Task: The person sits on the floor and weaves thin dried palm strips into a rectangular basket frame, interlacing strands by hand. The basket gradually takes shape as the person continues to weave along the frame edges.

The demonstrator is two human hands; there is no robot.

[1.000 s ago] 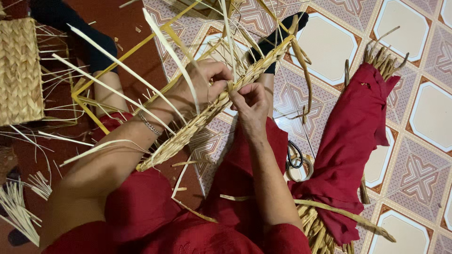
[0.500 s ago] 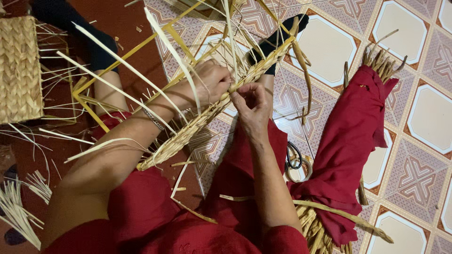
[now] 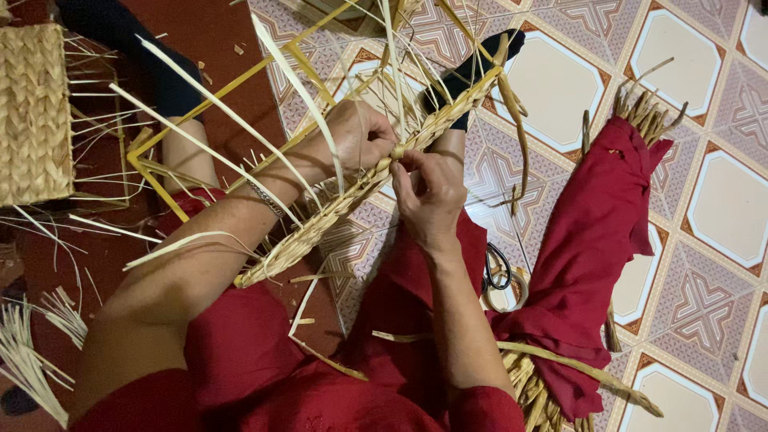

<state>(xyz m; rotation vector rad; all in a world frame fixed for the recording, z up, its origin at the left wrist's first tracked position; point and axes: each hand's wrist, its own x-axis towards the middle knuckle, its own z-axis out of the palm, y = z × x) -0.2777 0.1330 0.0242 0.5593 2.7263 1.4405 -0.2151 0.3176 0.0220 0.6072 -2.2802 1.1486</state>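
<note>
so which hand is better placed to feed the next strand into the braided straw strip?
Probably right: the right hand pinches a strand at the weaving point of the braided straw strip, while the left hand grips the strip.

No packages, labels, signs or screens show anywhere in this view. Nothing printed or lit appears from twelve o'clock round to six o'clock and back.

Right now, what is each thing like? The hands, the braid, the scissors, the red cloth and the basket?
Left hand: closed around the braid.
Right hand: pinching a strand at the braid.
Braid: part woven, loose strands sticking out.
Scissors: lying on the floor, partly hidden.
Red cloth: wrapped around a bundle of straw.
Basket: woven, lying on the floor, untouched.
</note>
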